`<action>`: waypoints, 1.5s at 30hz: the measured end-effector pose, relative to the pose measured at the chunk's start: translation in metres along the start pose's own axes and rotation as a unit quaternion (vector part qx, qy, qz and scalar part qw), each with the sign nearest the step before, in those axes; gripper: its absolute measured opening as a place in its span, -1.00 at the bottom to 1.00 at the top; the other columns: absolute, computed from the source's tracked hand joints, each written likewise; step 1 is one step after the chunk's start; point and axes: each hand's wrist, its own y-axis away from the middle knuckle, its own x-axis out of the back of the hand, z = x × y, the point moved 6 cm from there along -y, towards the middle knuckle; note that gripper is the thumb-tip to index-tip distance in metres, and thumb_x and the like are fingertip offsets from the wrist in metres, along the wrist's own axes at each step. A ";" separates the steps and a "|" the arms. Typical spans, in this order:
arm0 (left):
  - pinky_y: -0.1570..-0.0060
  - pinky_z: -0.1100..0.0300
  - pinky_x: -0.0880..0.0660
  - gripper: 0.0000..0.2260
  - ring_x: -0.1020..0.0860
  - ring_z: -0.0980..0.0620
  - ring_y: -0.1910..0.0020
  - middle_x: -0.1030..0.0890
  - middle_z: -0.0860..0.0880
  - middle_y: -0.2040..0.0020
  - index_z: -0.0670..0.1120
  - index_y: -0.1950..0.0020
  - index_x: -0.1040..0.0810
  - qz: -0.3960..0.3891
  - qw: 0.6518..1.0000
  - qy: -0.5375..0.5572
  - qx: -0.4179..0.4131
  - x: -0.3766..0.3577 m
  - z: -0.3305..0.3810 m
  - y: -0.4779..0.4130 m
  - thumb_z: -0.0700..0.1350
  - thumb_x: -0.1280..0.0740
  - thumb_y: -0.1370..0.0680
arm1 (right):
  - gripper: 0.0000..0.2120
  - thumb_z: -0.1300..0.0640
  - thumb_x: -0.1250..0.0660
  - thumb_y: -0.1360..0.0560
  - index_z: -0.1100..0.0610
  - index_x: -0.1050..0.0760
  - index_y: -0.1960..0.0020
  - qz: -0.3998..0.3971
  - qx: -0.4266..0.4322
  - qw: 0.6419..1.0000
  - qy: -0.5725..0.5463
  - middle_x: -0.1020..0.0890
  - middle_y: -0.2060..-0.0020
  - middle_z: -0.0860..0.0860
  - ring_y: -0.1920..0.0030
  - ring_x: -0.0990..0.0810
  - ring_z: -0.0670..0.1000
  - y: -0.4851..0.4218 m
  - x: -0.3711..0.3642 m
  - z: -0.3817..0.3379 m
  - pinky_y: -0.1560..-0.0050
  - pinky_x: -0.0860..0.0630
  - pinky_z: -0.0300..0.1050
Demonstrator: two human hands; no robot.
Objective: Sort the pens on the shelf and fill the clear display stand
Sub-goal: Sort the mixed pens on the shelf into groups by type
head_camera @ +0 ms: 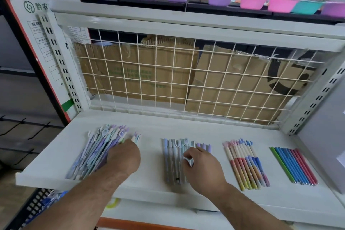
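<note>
Pens in four groups on white shelf [149, 129]. Messy pile [93, 153] at left, middle row [172, 160] next, pink-yellow row [246, 166] and green-blue-red row [293, 166] at right. Sorting step going on. Left hand [124, 157] lies on messy pile; fingers hidden, grip cannot tell. Right hand [202, 164], apart from it, curls fingers and seems to pinch pen [187, 157] at middle row. Clear stand not seen. Next: lift one pen from pile, match to row.

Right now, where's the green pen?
Head view: the green pen lies on the right of the shelf, leftmost among the thin blue and red pens, just right of the pink-and-blue pens.
</note>
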 end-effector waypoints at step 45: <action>0.49 0.33 -0.39 -0.85 -0.49 0.14 0.51 -0.58 0.05 0.40 -0.14 0.14 -0.56 -0.176 0.711 0.676 -0.081 0.005 0.199 0.072 -0.14 -0.31 -0.61 | -0.76 -0.01 -0.14 -0.62 0.09 -0.48 -0.14 0.019 -0.155 0.979 0.129 -0.67 -0.08 0.04 -0.23 -0.59 0.06 0.017 0.055 0.137 -0.46 -0.35 -0.04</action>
